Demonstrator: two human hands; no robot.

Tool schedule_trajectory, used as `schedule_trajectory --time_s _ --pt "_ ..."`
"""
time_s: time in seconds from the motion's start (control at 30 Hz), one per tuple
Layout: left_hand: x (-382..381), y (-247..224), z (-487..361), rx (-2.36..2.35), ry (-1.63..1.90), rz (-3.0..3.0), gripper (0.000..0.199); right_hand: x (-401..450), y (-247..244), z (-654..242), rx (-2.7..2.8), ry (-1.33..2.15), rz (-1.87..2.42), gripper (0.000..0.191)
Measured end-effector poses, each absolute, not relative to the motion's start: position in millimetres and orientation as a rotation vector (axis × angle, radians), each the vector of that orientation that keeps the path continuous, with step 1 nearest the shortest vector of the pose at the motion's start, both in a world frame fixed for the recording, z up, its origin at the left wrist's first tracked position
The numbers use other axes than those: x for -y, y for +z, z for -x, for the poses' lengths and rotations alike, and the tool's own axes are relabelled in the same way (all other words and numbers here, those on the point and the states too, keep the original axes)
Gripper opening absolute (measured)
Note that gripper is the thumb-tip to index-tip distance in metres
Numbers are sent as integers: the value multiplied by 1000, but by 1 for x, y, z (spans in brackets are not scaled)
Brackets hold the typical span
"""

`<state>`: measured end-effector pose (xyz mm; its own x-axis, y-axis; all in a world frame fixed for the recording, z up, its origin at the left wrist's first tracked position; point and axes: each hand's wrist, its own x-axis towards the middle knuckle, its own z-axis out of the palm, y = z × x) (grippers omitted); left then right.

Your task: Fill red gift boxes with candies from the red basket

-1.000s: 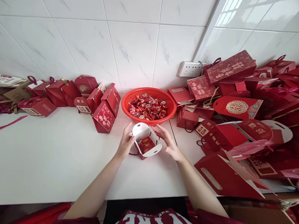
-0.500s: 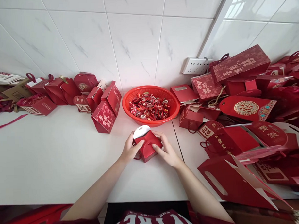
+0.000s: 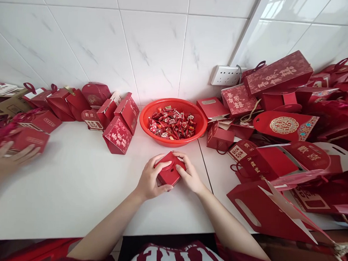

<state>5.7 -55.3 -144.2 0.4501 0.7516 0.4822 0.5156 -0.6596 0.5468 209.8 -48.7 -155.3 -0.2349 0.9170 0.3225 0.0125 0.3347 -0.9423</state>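
Between my two hands is a small red box point(image 3: 169, 177), its top flaps folded down, with a small dark hole near the middle. My left hand point(image 3: 153, 178) wraps round its left side, fingers on the top flap and thumb at the lower edge. On the right side, my right hand point(image 3: 187, 172) grips the box, its thumb on the top. Just behind them stands a red plastic basket point(image 3: 145, 132) holding many wrapped red sweets point(image 3: 174, 123).
At the far left, another person's hand point(image 3: 14, 159) holds a red box point(image 3: 29, 138). Several red boxes point(image 3: 116, 135) line the wall on the left. A large heap of red boxes point(image 3: 266, 210) covers the right side. A white power strip point(image 3: 225, 76) is on the wall.
The box's white-lined flap has been folded down, and its top now shows red. My left fingers have moved onto the top. Another person's hand with a red box has come in at the left.
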Motion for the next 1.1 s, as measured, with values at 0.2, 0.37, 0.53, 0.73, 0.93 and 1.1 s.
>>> schedule_trajectory --time_s 0.2,0.37,0.53,0.73,0.93,1.1 --pt "77 -142 -14 -1291 986 -2621 64 50 -155 -207 1603 996 910 31" --pt "77 -137 -13 -1266 955 -2692 57 53 -151 -210 1666 818 977 30" --pt "88 -135 3 -1303 994 -2729 57 54 -148 -215 1650 718 976 29" --pt "104 -116 64 -1552 1394 -2665 67 53 -147 -220 1634 626 1010 26" --pt "69 -51 160 -2210 2054 -2202 64 57 -142 -220 1685 606 1029 25" --pt "-21 -6 229 -2433 2116 -1868 56 57 -146 -218 1702 635 1011 23"
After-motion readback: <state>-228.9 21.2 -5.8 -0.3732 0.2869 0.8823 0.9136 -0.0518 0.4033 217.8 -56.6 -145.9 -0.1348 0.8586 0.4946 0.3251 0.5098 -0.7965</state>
